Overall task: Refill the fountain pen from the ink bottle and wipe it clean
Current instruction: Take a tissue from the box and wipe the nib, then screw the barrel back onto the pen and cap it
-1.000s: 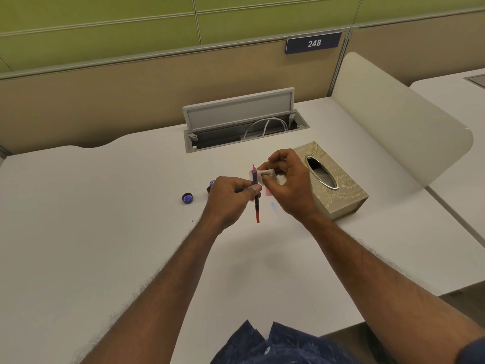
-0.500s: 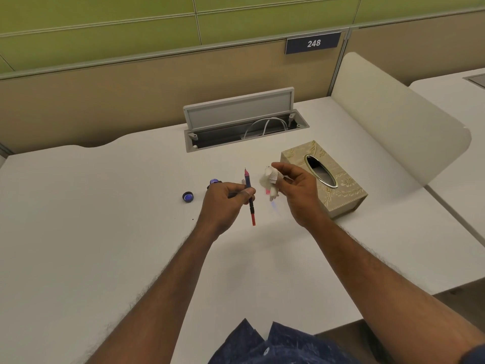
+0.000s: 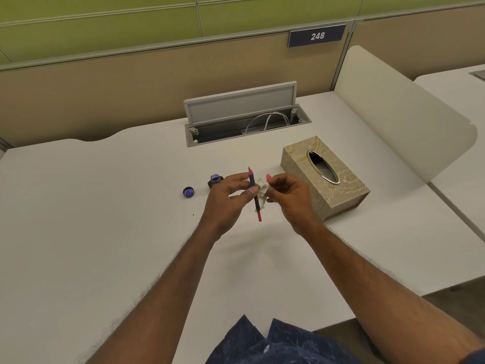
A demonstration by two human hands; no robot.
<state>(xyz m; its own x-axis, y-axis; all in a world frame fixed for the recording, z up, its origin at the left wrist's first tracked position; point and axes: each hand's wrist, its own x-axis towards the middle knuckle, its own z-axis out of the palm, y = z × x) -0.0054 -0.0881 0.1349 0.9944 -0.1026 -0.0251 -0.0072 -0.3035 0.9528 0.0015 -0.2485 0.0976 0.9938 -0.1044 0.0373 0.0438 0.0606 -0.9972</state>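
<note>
My left hand [image 3: 227, 198] pinches a thin fountain pen [image 3: 255, 195] by its middle, nib end pointing up and away, red tail hanging down. My right hand [image 3: 290, 197] grips a crumpled white tissue [image 3: 263, 191] pressed against the pen's right side. A small pink piece [image 3: 268, 177] shows just above the right fingers; I cannot tell whether it is held or lies on the desk. The open ink bottle [image 3: 215, 180] stands on the desk just behind my left hand. Its round cap [image 3: 189, 192] lies to the left, blue inside facing up.
A gold patterned tissue box [image 3: 338, 190] stands close to the right of my right hand. An open cable hatch [image 3: 244, 119] with white wires sits at the back of the white desk [image 3: 105, 232]. A rounded divider panel [image 3: 409, 114] rises on the right.
Half a second ago the hands were apart, tissue away from the pen. Now my right hand has brought the tissue back against the pen, which my left hand still holds upright.
</note>
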